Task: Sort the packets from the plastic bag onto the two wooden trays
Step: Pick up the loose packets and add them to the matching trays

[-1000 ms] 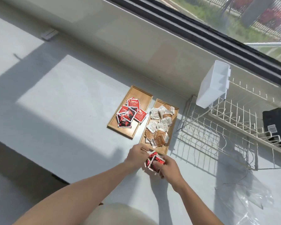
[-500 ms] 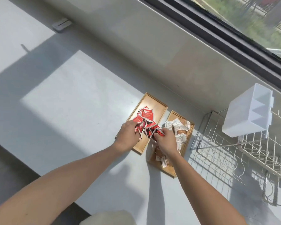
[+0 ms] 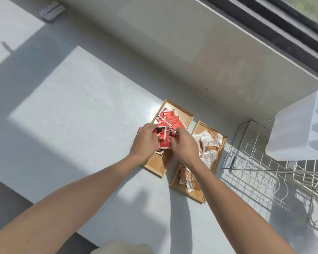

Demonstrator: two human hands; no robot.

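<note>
Two wooden trays lie side by side on the white counter. The left tray (image 3: 155, 166) holds a pile of red packets (image 3: 170, 120). The right tray (image 3: 219, 157) holds several white and brown packets (image 3: 210, 143). My left hand (image 3: 144, 140) and my right hand (image 3: 184, 143) are both over the left tray, fingers closed on a bunch of red packets (image 3: 163, 138) between them. My right forearm crosses the near part of the right tray and hides some of its packets. The plastic bag is out of view.
A white wire dish rack (image 3: 264, 173) stands right of the trays, with a white plastic caddy (image 3: 299, 129) hung on it. A grey wall and window sill (image 3: 191, 43) run behind. A small grey device (image 3: 51, 11) lies at the far left. The counter's front edge is near my left elbow.
Both hands carried the bunch of red packets from the counter in front of the right tray up onto the left tray's pile. The view has tilted down and left, and the plastic bag has left the frame.
</note>
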